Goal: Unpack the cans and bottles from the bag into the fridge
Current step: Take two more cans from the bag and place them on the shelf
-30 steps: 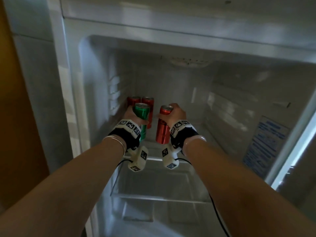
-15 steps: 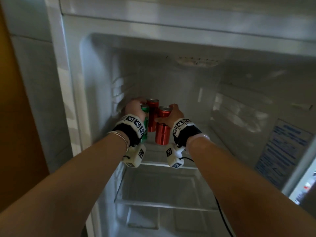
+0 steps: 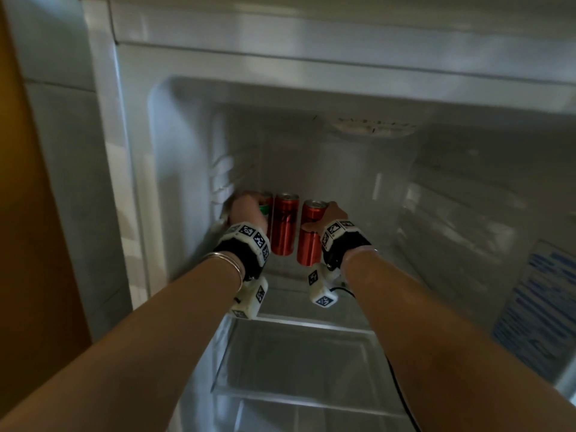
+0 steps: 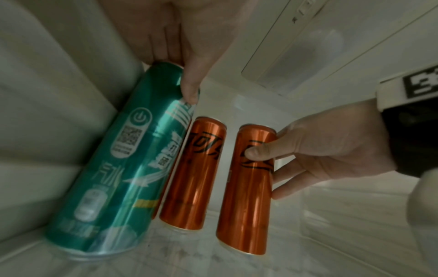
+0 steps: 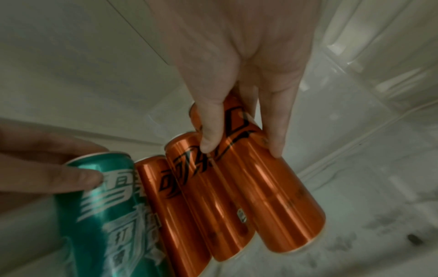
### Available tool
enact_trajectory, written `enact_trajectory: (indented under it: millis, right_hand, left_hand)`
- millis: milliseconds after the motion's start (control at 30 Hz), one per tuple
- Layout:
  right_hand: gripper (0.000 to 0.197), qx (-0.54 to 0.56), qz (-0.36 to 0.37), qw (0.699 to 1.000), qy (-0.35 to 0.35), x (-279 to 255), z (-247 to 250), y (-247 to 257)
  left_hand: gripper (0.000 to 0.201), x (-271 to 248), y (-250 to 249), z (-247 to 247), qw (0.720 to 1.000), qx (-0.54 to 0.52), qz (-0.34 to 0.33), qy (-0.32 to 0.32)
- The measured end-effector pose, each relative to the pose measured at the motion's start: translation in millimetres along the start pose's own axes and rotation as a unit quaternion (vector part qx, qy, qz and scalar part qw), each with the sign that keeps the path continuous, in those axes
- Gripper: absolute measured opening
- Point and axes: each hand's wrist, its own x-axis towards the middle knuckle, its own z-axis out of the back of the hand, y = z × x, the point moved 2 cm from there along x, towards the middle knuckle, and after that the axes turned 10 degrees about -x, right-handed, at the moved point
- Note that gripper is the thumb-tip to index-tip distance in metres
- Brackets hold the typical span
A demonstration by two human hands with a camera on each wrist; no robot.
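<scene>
My left hand grips the top of a green can against the fridge's left wall; in the head view the hand hides most of it. My right hand holds a red can by its upper part, thumb in front and fingers behind. Both held cans are upright or slightly tilted, bottoms at the glass shelf. Between them stands a free red can, and another red can stands behind the green one.
The fridge's left wall is close beside the green can. To the right of the cans the shelf is bare. A lower glass shelf lies below. A blue-printed label is on the right side.
Both hands have moved deeper into the fridge and lower, bringing the green can and the red can down beside the standing red cans at the back left.
</scene>
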Motion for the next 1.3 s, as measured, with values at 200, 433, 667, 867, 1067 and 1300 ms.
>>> enact_trajectory:
  millis: [200,433,667,867,1067,1300]
  right_hand:
    - [0.079,0.029,-0.016,0.999,0.016,26.4,-9.6,1.7]
    - [0.077,0.022,0.008,0.999,0.026,53.9,-23.2,5.2]
    - [0.077,0.038,0.015,0.999,0.015,42.4,-25.1,4.9]
    - [0.069,0.017,0.001,1.0,0.003,18.6,-15.8,3.7]
    - [0.056,-0.036,0.011,0.999,-0.005,-12.4,-10.6,-3.7]
    - [0.025,-0.097,0.053,0.994,0.024,-58.1,-13.5,-4.8]
  left_hand:
    - [0.026,5.1,0.7,-9.6,0.999,-0.035,0.001,-0.031]
    - [0.025,3.8,0.8,-11.0,0.999,-0.022,-0.021,-0.026]
    - [0.028,3.1,4.9,-12.0,0.999,-0.009,-0.036,-0.012]
    - [0.033,0.9,5.3,-10.9,0.999,-0.025,-0.027,0.023]
    - [0.04,-9.7,-1.8,-4.8,0.999,0.007,-0.009,0.05]
    - [0.025,-51.1,-13.8,-6.5,0.992,0.039,-0.025,0.118]
